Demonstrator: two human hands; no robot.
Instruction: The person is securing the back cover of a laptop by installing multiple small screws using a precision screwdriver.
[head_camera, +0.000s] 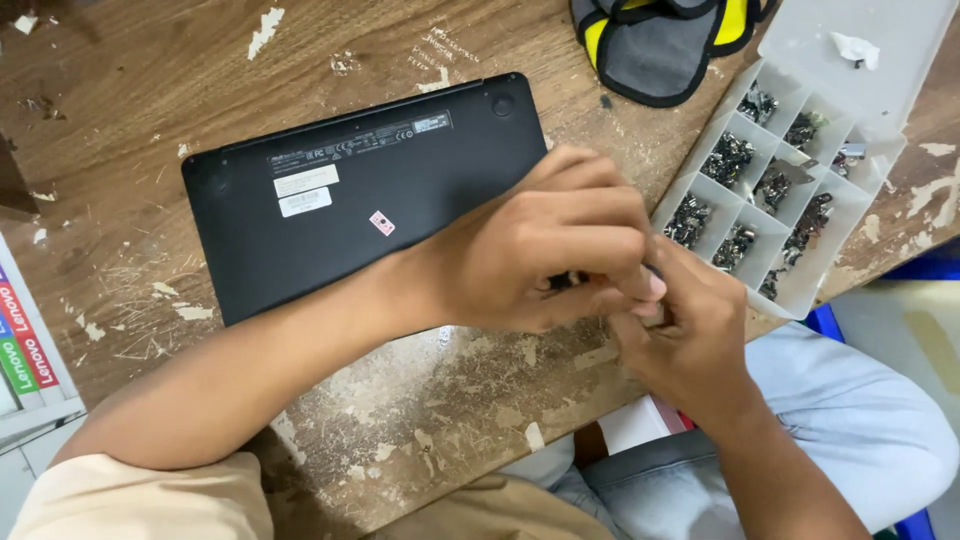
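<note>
A black laptop (330, 190) lies upside down on a worn wooden table (150, 70), its underside with white labels facing up. My left hand (545, 245) hovers over the laptop's near right corner, fingers curled around a small dark object (565, 281). My right hand (690, 330) meets it from the right, fingertips pinched against the same small object. What the object is cannot be made out; the hands hide most of it.
A clear plastic compartment box (790, 200) with several cells of small dark metal parts sits to the right, lid open. A grey and yellow pouch (660, 40) lies at the top. White boxes (25, 370) stand at the left edge. My lap shows below the table edge.
</note>
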